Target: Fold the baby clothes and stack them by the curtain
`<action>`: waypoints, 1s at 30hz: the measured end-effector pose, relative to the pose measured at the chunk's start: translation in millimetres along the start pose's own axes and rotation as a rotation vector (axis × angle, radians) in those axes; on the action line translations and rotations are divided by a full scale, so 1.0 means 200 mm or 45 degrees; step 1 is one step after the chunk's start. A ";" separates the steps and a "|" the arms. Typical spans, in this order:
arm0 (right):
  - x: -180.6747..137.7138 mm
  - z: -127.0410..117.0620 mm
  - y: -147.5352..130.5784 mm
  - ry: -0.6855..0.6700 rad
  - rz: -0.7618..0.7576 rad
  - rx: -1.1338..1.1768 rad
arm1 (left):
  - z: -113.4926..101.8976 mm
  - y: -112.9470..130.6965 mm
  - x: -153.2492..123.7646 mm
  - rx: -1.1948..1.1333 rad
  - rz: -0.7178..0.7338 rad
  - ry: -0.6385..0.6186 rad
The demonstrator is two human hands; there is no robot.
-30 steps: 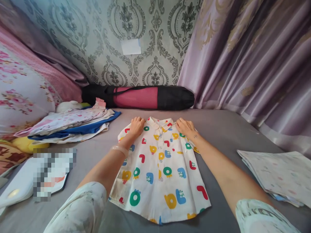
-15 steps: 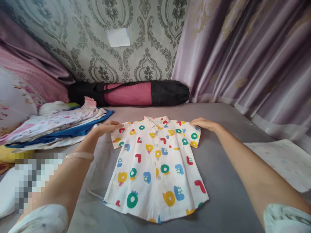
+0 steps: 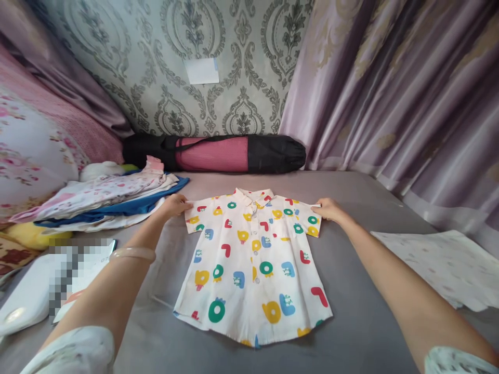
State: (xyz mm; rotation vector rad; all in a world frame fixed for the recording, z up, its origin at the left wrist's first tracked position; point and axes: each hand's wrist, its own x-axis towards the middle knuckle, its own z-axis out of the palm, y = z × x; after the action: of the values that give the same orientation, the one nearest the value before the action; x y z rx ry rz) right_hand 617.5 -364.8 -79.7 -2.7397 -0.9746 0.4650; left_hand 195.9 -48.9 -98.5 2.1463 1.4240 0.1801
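A small white shirt [image 3: 253, 265] printed with coloured letters and rings lies flat, front up, on the grey bed surface [image 3: 358, 306], collar toward the wall. My left hand [image 3: 176, 204] pinches the end of the shirt's left sleeve. At the opposite sleeve, my right hand [image 3: 328, 209] grips the sleeve's edge. Both sleeves are spread outward. A pale bangle sits on my left wrist.
A pile of folded clothes [image 3: 105, 197] lies at the left, with floral pillows [image 3: 31, 161] behind it. A black and pink rolled mat bag [image 3: 218, 153] rests along the patterned wall. Purple curtains [image 3: 397, 93] hang at the right. Pale patterned fabric [image 3: 440, 267] lies at the right.
My hands moved from the collar out to the two sleeve ends, and the sleeves unfolded to the sides. The view shifted slightly.
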 end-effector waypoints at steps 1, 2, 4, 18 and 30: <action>0.00 0.00 -0.01 0.064 -0.027 -0.146 | 0.00 0.02 0.01 0.105 0.004 0.052; 0.00 0.00 -0.04 0.153 -0.068 -0.258 | 0.00 0.04 0.02 0.207 0.013 0.123; 0.01 0.01 -0.12 0.337 -0.191 -0.354 | 0.01 0.14 0.03 0.348 0.076 0.252; 0.17 0.32 -0.69 0.169 -0.268 0.203 | 0.54 0.80 0.08 0.148 -0.063 0.203; 0.05 0.43 -0.72 0.404 -0.115 0.263 | 0.64 0.73 0.08 -0.090 0.075 0.444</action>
State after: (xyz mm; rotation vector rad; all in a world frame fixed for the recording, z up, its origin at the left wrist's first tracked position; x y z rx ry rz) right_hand 511.5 -242.1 -120.4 -2.4731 -0.9065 0.1028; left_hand 372.4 -123.3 -133.9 2.1744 1.5145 0.6442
